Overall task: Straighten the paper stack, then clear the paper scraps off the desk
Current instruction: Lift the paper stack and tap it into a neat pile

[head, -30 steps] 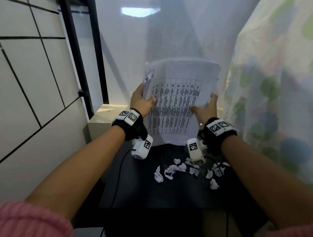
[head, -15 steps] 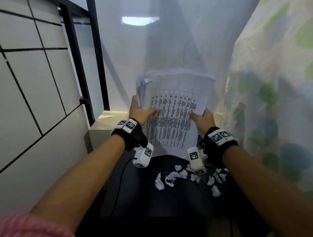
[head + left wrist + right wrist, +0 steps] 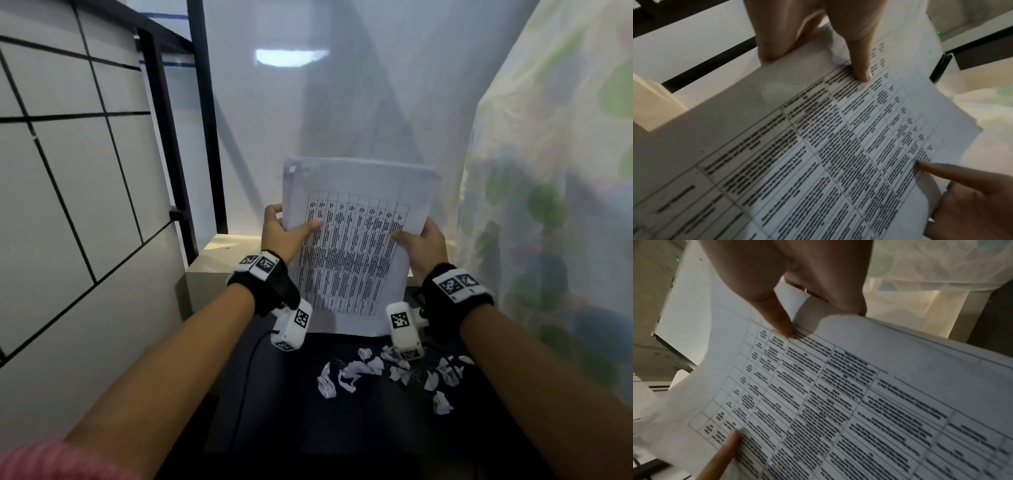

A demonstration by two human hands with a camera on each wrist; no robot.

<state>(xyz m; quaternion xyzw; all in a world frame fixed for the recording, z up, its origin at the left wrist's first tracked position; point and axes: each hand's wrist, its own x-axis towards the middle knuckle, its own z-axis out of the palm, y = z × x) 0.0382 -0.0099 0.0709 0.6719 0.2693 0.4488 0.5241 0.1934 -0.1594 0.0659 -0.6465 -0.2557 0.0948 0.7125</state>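
The paper stack (image 3: pixel 356 246) stands upright on its lower edge on the dark table (image 3: pixel 308 418), at the far end of it, and both hands hold it by its sides. The left hand (image 3: pixel 281 233) grips the stack's left edge, thumb lying across the printed front sheet and fingers curled round behind. The right hand (image 3: pixel 423 245) grips the stack's right edge the same way, thumb pressed on the front sheet, fingers behind. The front sheet carries a printed grid of small dark text, too blurred to read. In the left wrist view the left thumb (image 3: pixel 861 65) presses on the grid near the stack's edge; in the right wrist view the right thumb (image 3: pixel 777 316) does likewise. The stack's top edges look roughly even, with a slight dog-ear at the upper left corner. Nearer the person than the stack, white paper scraps (image 3: pixel 387 373) lie scattered on the table, just below the stack's lower edge.
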